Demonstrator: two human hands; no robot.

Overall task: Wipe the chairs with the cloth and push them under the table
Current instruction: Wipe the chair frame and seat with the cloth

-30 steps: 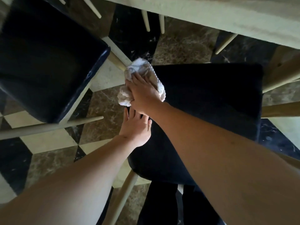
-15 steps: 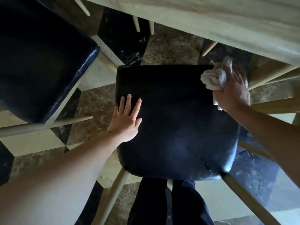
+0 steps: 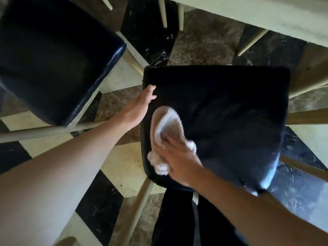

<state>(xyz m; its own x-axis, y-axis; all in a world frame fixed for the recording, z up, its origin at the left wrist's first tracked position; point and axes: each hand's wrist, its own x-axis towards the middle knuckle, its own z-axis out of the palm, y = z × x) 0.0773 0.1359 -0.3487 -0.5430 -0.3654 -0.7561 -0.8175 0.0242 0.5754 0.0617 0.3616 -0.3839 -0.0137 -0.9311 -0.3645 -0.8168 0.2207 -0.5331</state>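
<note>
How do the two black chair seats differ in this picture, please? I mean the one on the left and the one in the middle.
The middle seat has both hands on it: the left hand rests at its left edge and the right hand presses a white cloth on it. The left seat is untouched. The middle seat sits square to the table; the left seat is turned at an angle. Both are black, padded, and on pale wooden legs.

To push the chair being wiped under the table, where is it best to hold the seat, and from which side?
Probably the near edge of the chair seat, from the person's side: the table lies beyond the far edge, so a forward push goes straight under. The left hand already touches the seat's left edge, while the right hand presses the cloth; the free right edge suits a second hold.
</note>
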